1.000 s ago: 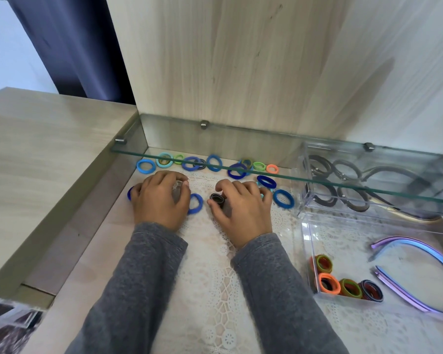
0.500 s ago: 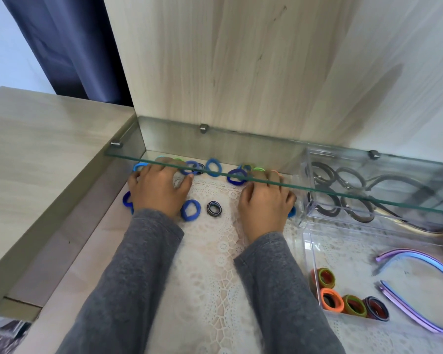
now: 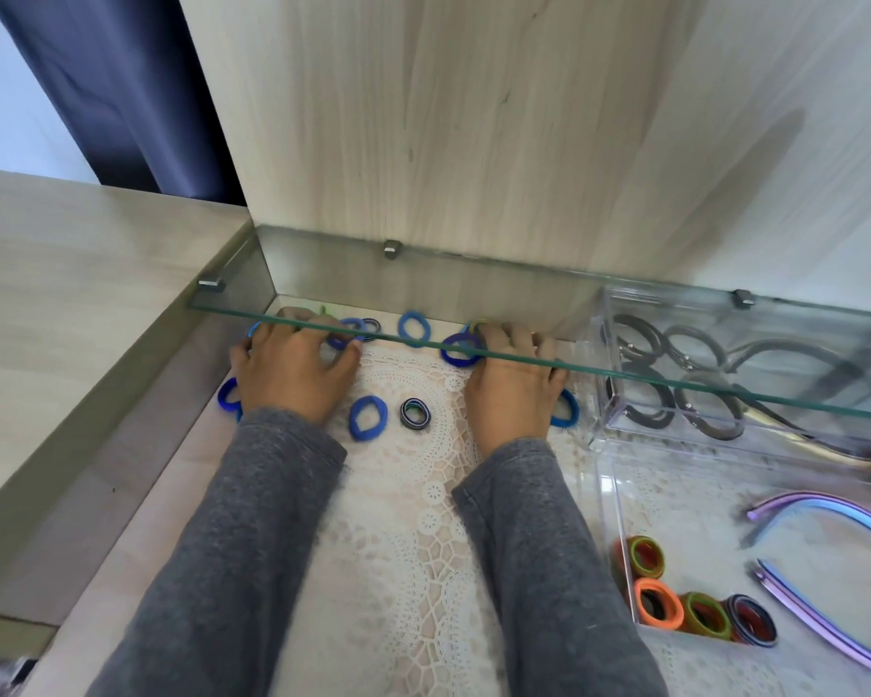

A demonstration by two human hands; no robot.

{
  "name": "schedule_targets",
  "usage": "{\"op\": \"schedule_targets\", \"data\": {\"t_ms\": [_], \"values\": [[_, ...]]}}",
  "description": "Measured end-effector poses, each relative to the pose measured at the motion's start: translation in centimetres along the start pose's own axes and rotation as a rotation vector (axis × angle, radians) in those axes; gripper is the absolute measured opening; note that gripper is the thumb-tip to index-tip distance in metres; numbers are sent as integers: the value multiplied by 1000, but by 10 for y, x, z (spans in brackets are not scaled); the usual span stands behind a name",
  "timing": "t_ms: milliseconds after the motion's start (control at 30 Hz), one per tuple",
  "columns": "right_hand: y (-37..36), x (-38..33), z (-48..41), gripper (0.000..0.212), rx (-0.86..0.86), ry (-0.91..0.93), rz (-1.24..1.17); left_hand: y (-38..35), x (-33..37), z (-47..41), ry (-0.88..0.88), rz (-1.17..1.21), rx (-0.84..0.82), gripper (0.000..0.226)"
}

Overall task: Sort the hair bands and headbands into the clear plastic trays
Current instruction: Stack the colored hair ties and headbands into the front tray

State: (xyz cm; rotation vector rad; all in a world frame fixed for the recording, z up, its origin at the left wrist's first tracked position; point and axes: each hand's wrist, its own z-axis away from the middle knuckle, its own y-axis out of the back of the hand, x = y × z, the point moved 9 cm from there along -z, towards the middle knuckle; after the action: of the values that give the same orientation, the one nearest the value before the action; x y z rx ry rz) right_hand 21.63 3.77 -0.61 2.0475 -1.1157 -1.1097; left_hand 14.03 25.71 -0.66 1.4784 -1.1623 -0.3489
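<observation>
Several blue hair bands lie on the lace mat under a glass shelf (image 3: 675, 378). My left hand (image 3: 292, 369) rests flat over the bands at the back left, fingers spread. My right hand (image 3: 514, 389) reaches under the glass, its fingertips on small bands at the back. Between the hands lie a blue band (image 3: 368, 417), a dark striped band (image 3: 416, 414) and a dark blue band (image 3: 458, 349). Another blue band (image 3: 568, 409) peeks out beside my right hand. The near clear tray (image 3: 617, 500) holds rolled bands, one of them orange (image 3: 657, 603), and purple-blue headbands (image 3: 825, 515).
A second clear tray (image 3: 597, 374) behind the first holds dark grey headbands (image 3: 695, 344). The low glass shelf covers the back of the work area. A wooden ledge (image 3: 71, 304) rises on the left and a wooden panel (image 3: 473, 143) closes the back.
My right hand let go of the dark striped band and moved back and right under the glass. My left hand slid further back over the blue bands.
</observation>
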Motion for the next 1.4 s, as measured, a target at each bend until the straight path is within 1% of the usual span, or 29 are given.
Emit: {"op": "schedule_targets", "data": {"t_ms": [133,233,300,367,533,733,867,933,1067,1233,1400], "values": [[7,1,0,32,64,-8,-29,5,5,1,-20,5,32,22],[17,1,0,27,144,-3,-45,2,20,1,-124,28,36,21],[20,1,1,23,151,2,-56,-2,28,2,-179,-12,35,21],[20,2,2,19,141,0,-82,-5,29,3,-182,-42,34,20],[21,-2,8,14,84,6,-214,-4,22,0,-139,-11,43,19],[29,-11,31,10,-10,39,-322,-2,23,2,-143,-31,76,20],[24,-28,47,10,-167,121,-446,1,17,2,-89,-89,101,20],[24,-33,54,8,-205,146,-441,1,15,2,-75,-108,102,20],[29,-34,58,8,-194,162,-365,1,13,2,-64,-118,89,21],[26,-36,58,9,-243,165,-304,-6,11,1,-72,-137,42,25],[25,-39,58,11,-279,182,-251,-8,13,1,-98,-92,53,22]]}}
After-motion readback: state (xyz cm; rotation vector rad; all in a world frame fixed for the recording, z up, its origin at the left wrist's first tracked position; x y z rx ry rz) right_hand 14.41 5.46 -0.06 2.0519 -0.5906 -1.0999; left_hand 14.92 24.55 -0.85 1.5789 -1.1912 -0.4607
